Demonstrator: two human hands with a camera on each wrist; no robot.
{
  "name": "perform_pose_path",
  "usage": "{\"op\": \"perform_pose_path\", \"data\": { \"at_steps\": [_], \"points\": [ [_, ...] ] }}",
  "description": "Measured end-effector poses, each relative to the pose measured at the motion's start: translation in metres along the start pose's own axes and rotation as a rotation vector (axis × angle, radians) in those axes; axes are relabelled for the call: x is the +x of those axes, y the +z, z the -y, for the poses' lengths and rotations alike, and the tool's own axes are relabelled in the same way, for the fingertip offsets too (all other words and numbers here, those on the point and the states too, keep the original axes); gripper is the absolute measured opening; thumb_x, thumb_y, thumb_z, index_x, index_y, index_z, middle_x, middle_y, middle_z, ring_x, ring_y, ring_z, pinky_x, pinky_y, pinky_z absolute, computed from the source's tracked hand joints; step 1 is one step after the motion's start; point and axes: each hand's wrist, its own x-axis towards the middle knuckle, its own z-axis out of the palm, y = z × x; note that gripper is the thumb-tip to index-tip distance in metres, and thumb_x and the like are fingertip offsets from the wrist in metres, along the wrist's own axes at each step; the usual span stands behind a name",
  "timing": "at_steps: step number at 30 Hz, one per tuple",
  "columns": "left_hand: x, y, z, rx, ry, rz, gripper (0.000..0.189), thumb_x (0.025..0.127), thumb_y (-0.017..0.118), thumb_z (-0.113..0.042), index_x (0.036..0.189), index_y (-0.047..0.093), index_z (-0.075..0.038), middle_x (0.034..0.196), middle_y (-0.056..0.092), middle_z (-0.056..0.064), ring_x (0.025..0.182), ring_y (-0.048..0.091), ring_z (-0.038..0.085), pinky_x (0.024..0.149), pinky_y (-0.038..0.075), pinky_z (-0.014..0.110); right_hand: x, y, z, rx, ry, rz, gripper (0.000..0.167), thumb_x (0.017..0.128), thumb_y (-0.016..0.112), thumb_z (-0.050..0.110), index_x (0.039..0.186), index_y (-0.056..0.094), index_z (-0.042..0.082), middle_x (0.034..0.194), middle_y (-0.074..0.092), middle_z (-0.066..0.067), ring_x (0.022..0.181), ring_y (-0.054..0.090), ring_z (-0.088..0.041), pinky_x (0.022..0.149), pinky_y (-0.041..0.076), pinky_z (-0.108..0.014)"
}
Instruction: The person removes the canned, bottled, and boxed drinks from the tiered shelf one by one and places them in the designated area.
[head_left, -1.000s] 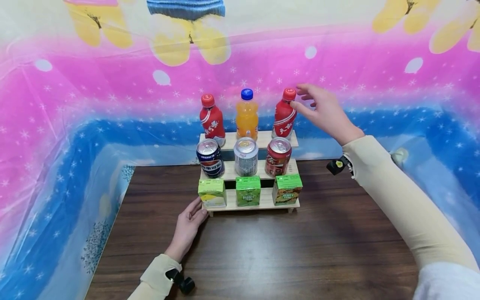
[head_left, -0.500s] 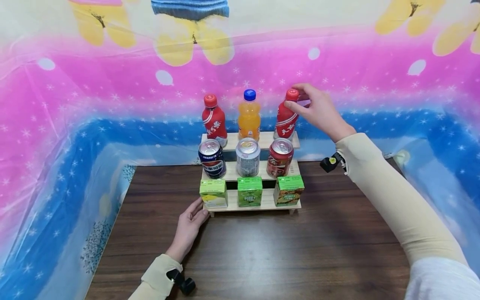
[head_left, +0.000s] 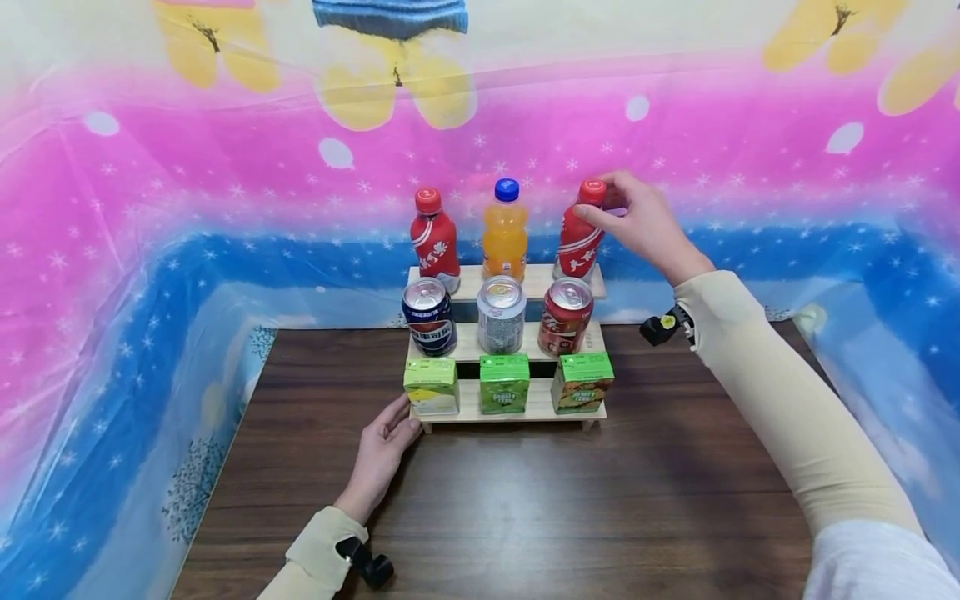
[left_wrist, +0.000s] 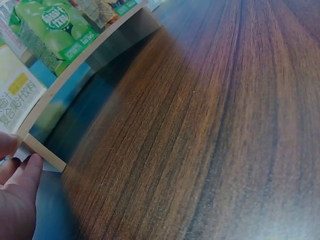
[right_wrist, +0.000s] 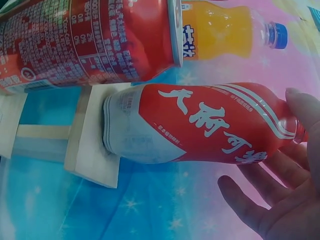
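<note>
A three-step wooden stand bears drinks on each step. At the right end of its top step stands a red-labelled cola bottle with a red cap. My right hand grips this bottle at the neck, thumb on one side and fingers on the other; its base is at the step's surface in the right wrist view. My left hand holds the stand's front left corner, with fingertips against the short wooden leg. Beside that hand is a yellow-green juice box.
An orange soda bottle and another red bottle share the top step. Below are a blue can, a silver can and a red can. Two green juice boxes sit in front. A patterned cloth surrounds the dark table.
My right hand has moved in from beside the right red bottle and closed its fingers round the neck. My left hand stays at the stand's corner. The head view has shifted slightly.
</note>
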Motion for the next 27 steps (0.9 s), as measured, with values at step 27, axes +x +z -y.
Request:
{"op": "perform_pose_path", "data": {
  "at_steps": [27],
  "points": [
    [0.0018, -0.0003, 0.0003, -0.031, -0.013, 0.001, 0.054, 0.103, 0.056, 0.007, 0.155, 0.04, 0.007, 0.153, 0.047, 0.031, 0.116, 0.063, 0.003, 0.101, 0.054, 0.025, -0.0061, -0.0074, -0.0034, 0.217, 0.104, -0.017, 0.051, 0.097, 0.075, 0.042, 0.137, 0.06, 0.014, 0.138, 0.063, -0.012, 0.125, 0.058, -0.026, 0.108, 0.049, -0.052]
  ]
}}
